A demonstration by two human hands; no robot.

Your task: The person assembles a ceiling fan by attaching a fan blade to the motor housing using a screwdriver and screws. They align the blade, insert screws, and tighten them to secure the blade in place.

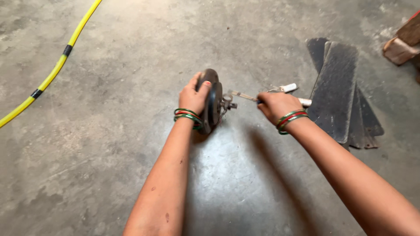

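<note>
A dark round fan motor (pixel 213 104) stands on its edge on the concrete floor. My left hand (pixel 194 96) grips its back and rim, holding it upright. My right hand (pixel 275 105) is closed around the handle of a thin metal tool (pixel 242 95), whose tip points at the small shaft and wires on the motor's right face. Both wrists wear green and red bangles.
Several dusty dark fan blades (pixel 337 87) lie stacked on the floor just right of my right hand. A small white cylinder (pixel 288 88) lies behind the tool. A yellow hose (pixel 52 72) crosses the upper left. Wooden blocks (pixel 400 48) sit at the top right.
</note>
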